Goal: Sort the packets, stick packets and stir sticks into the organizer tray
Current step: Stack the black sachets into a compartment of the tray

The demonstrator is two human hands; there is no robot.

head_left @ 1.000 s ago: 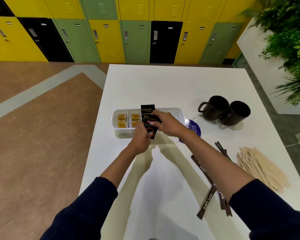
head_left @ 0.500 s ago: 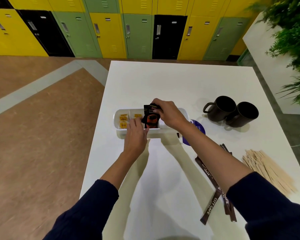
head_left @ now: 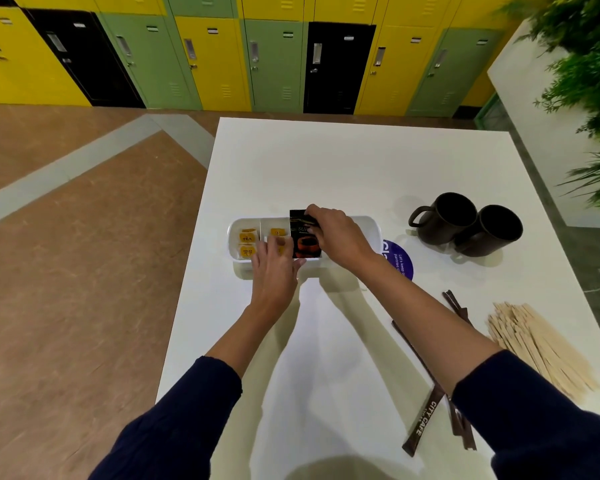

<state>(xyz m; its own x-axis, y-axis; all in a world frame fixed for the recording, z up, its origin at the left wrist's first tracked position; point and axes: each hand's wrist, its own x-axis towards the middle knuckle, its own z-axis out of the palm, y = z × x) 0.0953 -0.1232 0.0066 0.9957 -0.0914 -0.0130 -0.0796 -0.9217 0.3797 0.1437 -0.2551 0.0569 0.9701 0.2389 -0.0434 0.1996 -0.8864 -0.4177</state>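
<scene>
A wall of yellow, green and black lockers (head_left: 222, 57) backs a brown floor; a leafy plant (head_left: 586, 81) fills the right edge; a white bench (head_left: 343, 168) runs down the middle. On its right side lies a heap of pale wooden stir sticks (head_left: 541, 348); beyond them two dark mugs (head_left: 465, 223) stand touching. The white organizer tray (head_left: 369, 225) sits near the bench's left edge. Brown stick packets (head_left: 423, 420) marked "CITY CAFE" lie between the stir sticks and the right forearm. The right hand (head_left: 340, 237) pinches the top of the black packets (head_left: 303, 242), which stand upright in a middle compartment; their lettering is too blurred to read fully. The left hand (head_left: 274, 271) rests on the tray's near rim just beside them, fingers apparently loose and holding nothing. A purple sticker (head_left: 400, 259) beginning "Let's keep" shows by the tray's right end; yellow packets (head_left: 247, 239) marked "TEA" fill the left compartments.
</scene>
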